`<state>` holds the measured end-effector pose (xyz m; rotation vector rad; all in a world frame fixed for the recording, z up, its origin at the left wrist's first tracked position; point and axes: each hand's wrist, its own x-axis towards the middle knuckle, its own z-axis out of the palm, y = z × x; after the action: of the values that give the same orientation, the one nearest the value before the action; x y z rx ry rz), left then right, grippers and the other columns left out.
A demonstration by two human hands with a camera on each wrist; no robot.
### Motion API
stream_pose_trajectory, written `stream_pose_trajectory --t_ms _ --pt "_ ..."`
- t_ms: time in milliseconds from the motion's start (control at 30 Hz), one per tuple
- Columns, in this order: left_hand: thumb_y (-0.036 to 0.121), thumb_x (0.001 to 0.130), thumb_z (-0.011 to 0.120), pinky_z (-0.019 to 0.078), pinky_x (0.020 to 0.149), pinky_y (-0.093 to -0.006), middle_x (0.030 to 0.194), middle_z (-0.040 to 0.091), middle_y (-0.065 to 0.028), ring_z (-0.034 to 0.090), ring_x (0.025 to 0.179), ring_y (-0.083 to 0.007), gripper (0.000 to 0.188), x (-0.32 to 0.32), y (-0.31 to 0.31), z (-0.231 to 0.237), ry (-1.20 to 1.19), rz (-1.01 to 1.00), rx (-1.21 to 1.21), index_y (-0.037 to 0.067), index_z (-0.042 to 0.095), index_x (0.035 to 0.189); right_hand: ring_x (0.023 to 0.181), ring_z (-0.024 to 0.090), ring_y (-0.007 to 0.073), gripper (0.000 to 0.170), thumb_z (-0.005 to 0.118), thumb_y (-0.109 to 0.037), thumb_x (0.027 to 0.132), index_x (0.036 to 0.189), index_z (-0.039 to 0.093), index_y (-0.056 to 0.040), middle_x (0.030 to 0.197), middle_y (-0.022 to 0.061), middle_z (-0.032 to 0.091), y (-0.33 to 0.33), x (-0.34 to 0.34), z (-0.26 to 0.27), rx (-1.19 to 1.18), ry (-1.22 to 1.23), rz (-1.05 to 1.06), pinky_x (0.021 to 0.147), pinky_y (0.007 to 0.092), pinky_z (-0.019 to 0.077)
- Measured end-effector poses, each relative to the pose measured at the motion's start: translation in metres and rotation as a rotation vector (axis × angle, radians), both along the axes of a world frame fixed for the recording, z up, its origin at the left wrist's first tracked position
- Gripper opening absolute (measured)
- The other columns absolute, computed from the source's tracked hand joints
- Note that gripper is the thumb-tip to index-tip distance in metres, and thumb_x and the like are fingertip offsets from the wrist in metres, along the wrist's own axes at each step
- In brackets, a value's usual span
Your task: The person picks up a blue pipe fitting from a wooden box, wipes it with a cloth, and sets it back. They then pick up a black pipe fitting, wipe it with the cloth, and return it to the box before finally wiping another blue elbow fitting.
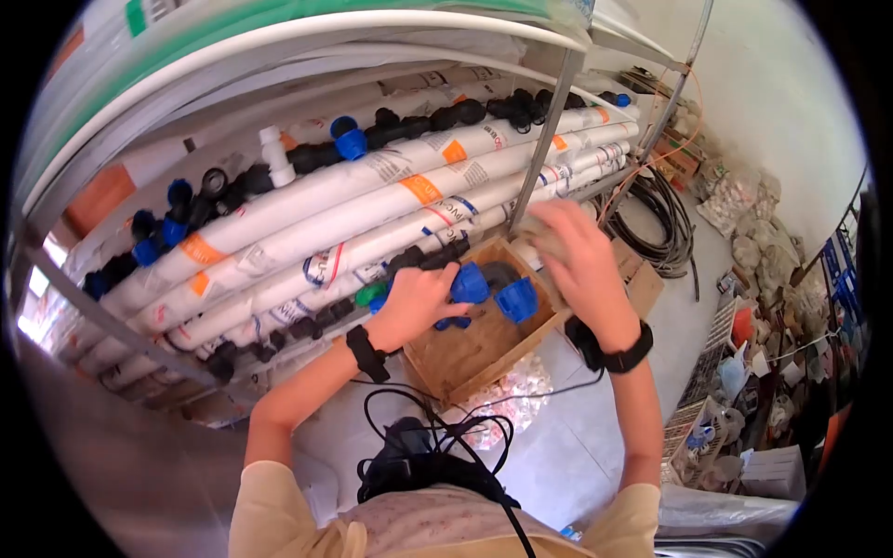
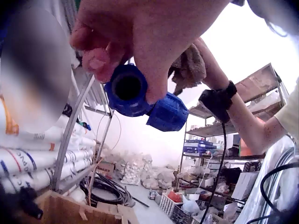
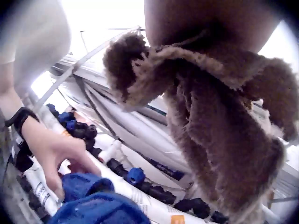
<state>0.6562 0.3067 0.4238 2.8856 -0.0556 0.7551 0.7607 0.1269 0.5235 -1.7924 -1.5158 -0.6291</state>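
My left hand point(image 1: 414, 305) grips a pipe fitting point(image 1: 516, 299) with ribbed blue nuts, thumb and fingers around one end. The fitting is held over an open cardboard box point(image 1: 502, 365). In the left wrist view one blue nut point(image 2: 126, 91) shows its round dark opening, and a second nut point(image 2: 169, 113) sits at an angle to it. My right hand point(image 1: 591, 279) holds a fuzzy brown cloth point(image 3: 210, 135) beside the fitting. The cloth hangs in folds in the right wrist view and hides most of the fingers there.
White pipes point(image 1: 372, 209) lie stacked on a metal rack to the left, with black and blue fittings point(image 1: 349, 139) along them. Coiled black hose point(image 1: 656, 223) lies on the floor behind the box. Crates and bags point(image 1: 712, 372) stand to the right. Black cables point(image 1: 446, 432) hang before my body.
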Motion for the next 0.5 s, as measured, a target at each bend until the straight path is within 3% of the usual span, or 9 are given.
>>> stream_pose_trajectory --t_ms 67,267,500 --pt "0.034 0.061 0.07 0.0422 0.047 -0.0335 0.056 0.055 -0.0082 0.055 0.051 -0.0253 0.049 -0.017 -0.006 0.005 -0.104 0.008 0.056 0.003 0.052 0.094 0.085 0.051 0.0364 0.034 0.053 0.001 0.07 0.103 0.049 -0.0034 0.099 0.0156 0.051 0.011 -0.017 0.006 -0.136 -0.028 0.103 0.075 0.0362 0.043" --pt "0.033 0.055 0.072 0.0393 0.05 -0.0282 0.058 0.054 -0.0062 0.053 0.049 -0.0211 0.057 -0.072 -0.024 0.038 -0.14 0.063 0.256 0.0 0.05 0.096 0.09 0.051 0.0366 0.027 0.052 -0.01 0.078 0.104 0.047 -0.0038 0.099 0.0176 0.052 0.02 -0.035 -0.001 -0.159 0.252 0.351 0.076 0.0406 0.0424" --pt "0.035 0.057 0.069 0.0391 0.052 -0.0268 0.06 0.052 -0.005 0.054 0.05 -0.0176 0.062 -0.103 -0.022 0.046 -0.113 0.054 0.41 -0.004 0.047 0.099 0.089 0.051 0.038 0.023 0.049 -0.012 0.081 0.103 0.048 -0.0036 0.097 0.02 0.055 0.016 -0.058 0.0 -0.255 0.216 0.263 0.077 0.0386 0.0418"
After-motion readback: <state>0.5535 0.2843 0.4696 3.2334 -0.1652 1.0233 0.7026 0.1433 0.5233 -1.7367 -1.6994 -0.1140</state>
